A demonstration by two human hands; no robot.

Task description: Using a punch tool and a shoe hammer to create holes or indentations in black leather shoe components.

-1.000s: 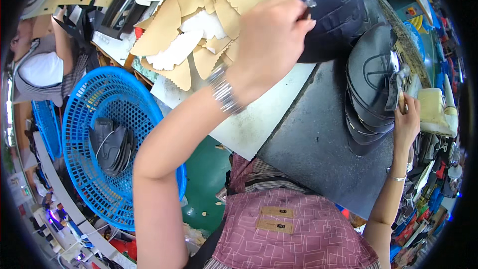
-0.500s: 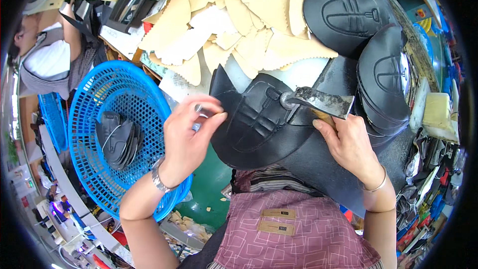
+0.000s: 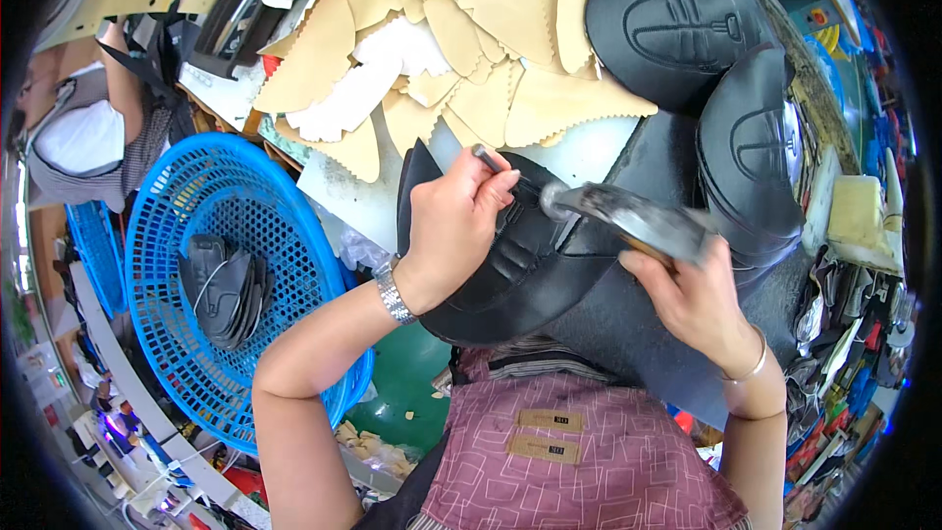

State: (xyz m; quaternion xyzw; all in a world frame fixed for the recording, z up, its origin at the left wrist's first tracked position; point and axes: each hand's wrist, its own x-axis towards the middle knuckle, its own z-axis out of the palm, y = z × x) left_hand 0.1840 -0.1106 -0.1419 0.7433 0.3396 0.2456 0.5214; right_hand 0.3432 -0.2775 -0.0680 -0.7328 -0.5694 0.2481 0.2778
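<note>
Before me lies a black leather shoe upper [image 3: 545, 294] with a moulded lace-and-tongue relief, one pointed end sticking up at its left. My left hand [image 3: 446, 226] is closed over it, pinching a short metal rod [image 3: 482, 153], perhaps a punch; its lower end reaches toward the relief, though the exact contact cannot be made out. My right hand [image 3: 699, 304] grips the wooden handle of a hammer [image 3: 638, 216]. The blurred metal head, round at one end and broad at the other, is above the right part of the upper, close to the rod.
Tan and white zigzag-edged pieces [image 3: 491, 0] heap at the back. Stacked black uppers [image 3: 751, 142] stand at the right, near a yellowish block [image 3: 854, 211]. Left is a blue basket [image 3: 147, 265] holding black uppers [image 3: 226, 294]. Another person [image 3: 83, 137] sits at far left.
My left hand has moved right, bringing the metal rod over the upper's relief. The hammer has shifted slightly left and down with my right hand and is now blurred.
</note>
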